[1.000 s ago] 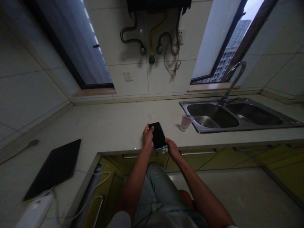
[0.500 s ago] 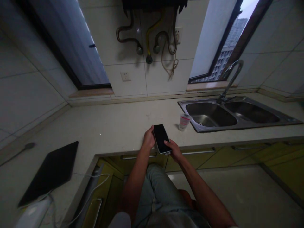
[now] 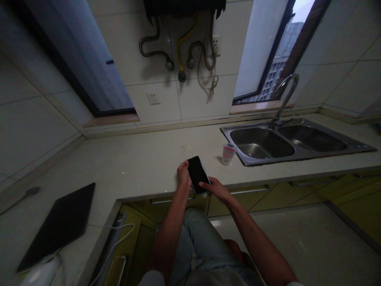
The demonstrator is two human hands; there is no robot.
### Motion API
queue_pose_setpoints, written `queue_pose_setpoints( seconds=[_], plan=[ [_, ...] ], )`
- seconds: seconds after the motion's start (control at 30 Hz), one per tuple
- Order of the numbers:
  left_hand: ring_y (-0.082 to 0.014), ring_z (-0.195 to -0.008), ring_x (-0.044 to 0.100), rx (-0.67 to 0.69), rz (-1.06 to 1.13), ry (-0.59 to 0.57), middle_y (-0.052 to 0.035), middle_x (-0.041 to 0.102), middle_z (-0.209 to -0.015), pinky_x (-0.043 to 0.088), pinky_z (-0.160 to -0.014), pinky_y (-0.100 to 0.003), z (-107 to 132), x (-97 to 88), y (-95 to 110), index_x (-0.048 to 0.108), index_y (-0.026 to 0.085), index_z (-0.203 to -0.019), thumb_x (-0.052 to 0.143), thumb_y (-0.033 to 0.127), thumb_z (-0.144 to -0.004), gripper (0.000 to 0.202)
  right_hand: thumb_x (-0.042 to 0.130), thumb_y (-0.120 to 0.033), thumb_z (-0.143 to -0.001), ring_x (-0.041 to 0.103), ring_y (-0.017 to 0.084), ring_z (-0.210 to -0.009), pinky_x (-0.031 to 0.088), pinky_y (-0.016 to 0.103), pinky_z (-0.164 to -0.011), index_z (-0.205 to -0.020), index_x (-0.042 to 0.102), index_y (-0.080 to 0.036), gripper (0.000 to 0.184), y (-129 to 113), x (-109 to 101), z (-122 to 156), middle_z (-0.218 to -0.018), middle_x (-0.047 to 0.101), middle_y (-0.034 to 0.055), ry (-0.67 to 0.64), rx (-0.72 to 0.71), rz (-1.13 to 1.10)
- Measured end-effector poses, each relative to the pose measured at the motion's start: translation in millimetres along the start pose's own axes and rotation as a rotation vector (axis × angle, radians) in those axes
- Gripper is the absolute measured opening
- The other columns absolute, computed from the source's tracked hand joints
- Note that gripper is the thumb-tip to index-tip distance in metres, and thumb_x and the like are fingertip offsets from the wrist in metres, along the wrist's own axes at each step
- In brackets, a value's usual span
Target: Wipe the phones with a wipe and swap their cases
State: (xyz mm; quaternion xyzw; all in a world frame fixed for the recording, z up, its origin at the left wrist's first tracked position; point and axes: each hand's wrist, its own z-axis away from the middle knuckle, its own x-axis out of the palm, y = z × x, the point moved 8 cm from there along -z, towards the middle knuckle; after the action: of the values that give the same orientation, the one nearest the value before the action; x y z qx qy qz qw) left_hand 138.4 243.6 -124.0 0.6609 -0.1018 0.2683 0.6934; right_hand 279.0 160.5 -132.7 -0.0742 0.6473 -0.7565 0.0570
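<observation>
Our left hand (image 3: 183, 174) is closed around the edge of a phone (image 3: 197, 174), which is held tilted just above the front edge of the bench (image 3: 125, 159). Its glossy black screen is dark and faces up, with a thin silver rim showing. Our right hand (image 3: 216, 190) is open and flatter, its fingertips touching the phone's lower edge. A cup (image 3: 228, 154) stands just beside the steel sink (image 3: 258, 137)
</observation>
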Motion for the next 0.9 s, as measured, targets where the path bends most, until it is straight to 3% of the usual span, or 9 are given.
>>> queue_pose_setpoints(
  seconds=[0.2, 0.4, 0.53, 0.73, 0.9],
  plan=[
    [-0.0145, -0.068, 0.058, -0.060, -0.016, -0.089, -0.0010, 0.062, -0.070, 0.046, -0.071, -0.028, 7.5, 18.9, 7.8, 0.061, 0.016, -0.074, 0.075, 0.061, -0.064, 0.048, 0.072, -0.061, -0.069, 0.049, 0.012, -0.055, 0.035, 0.022, -0.049, -0.076, 0.061, -0.015, 0.048, -0.6, -6.3, 2.4, -0.064, 0.059, 0.0003, -0.004, -0.009, 0.010],
    [-0.0136, -0.067, 0.054, 0.005, -0.456, -0.286, -0.0022, 0.066, -0.071, 0.040, -0.065, -0.025, 7.0, 33.5, 37.2, 0.073, 0.015, -0.076, 0.085, 0.055, -0.055, 0.047, 0.068, -0.054, -0.071, 0.051, 0.015, -0.066, 0.041, 0.026, -0.061, -0.079, 0.060, -0.016, 0.040, -5.4, -21.2, 5.8, -0.070, 0.058, 0.0000, 0.028, -0.098, 0.148],
    [-0.0153, -0.070, 0.057, -0.053, -0.457, -0.420, -0.0041, 0.070, -0.076, 0.042, -0.069, -0.027, 6.9, 37.4, 40.8, 0.077, 0.015, -0.080, 0.087, 0.053, -0.051, 0.049, 0.065, -0.053, -0.074, 0.052, 0.017, -0.070, 0.040, 0.026, -0.063, -0.081, 0.062, -0.016, 0.039, -11.1, -29.8, 7.9, -0.073, 0.059, 0.0010, 0.008, -0.128, 0.319],
    [-0.0154, -0.065, 0.056, -0.097, -0.402, -0.338, -0.0032, 0.069, -0.068, 0.042, -0.067, -0.029, 3.8, 30.4, 34.2, 0.076, 0.016, -0.072, 0.088, 0.045, -0.046, 0.040, 0.064, -0.054, -0.075, 0.051, 0.016, -0.067, 0.040, 0.025, -0.060, -0.081, 0.061, -0.015, 0.039, -11.5, -19.9, 10.3, -0.072, 0.057, 0.0010, -0.062, -0.115, 0.309],
    [-0.0161, -0.072, 0.059, -0.068, -0.352, -0.279, -0.0039, 0.070, -0.073, 0.044, -0.075, -0.030, 0.9, 28.6, 27.1, 0.074, 0.016, -0.072, 0.088, 0.045, -0.048, 0.040, 0.062, -0.061, -0.078, 0.049, 0.015, -0.066, 0.040, 0.026, -0.061, -0.079, 0.059, -0.017, 0.045, -15.4, -19.8, 9.9, -0.070, 0.056, 0.0000, 0.030, -0.127, 0.211]
  ],
)
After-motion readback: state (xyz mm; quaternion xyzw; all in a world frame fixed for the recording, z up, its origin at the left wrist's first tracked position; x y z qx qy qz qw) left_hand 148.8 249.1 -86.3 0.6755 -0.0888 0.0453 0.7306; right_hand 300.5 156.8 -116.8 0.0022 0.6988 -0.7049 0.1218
